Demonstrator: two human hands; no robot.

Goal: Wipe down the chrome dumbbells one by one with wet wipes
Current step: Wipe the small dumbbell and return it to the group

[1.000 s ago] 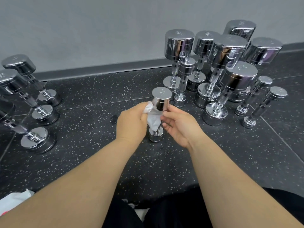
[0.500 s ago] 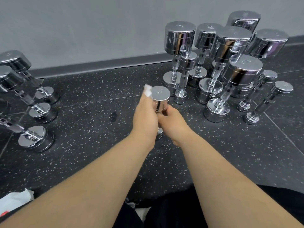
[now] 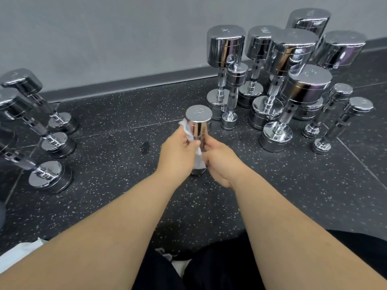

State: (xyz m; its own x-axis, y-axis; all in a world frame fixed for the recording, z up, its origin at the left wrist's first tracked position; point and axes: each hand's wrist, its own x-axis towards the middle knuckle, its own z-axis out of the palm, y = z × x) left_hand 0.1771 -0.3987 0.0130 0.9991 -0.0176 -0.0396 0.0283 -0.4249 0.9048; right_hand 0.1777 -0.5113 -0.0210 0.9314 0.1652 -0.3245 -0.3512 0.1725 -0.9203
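Note:
A small chrome dumbbell [image 3: 198, 122] stands upright on the dark speckled floor in the middle of the view. My left hand [image 3: 178, 151] holds a white wet wipe [image 3: 193, 143] against the dumbbell's handle and the side of its top head. My right hand [image 3: 222, 162] grips the handle from the right, its fingers curled round it. The wipe hangs down over the handle to the bottom head, which is mostly hidden by both hands.
Several larger chrome dumbbells [image 3: 278, 80] stand on end at the back right, two thin ones [image 3: 343, 122] furthest right. Three more [image 3: 37, 130] lean at the left. A grey wall and baseboard [image 3: 129, 84] run behind. White wipe packaging [image 3: 18, 254] lies bottom left.
My left hand has slid down from the top head to the handle, so the wipe now shows along the handle. The right hand stays on the handle.

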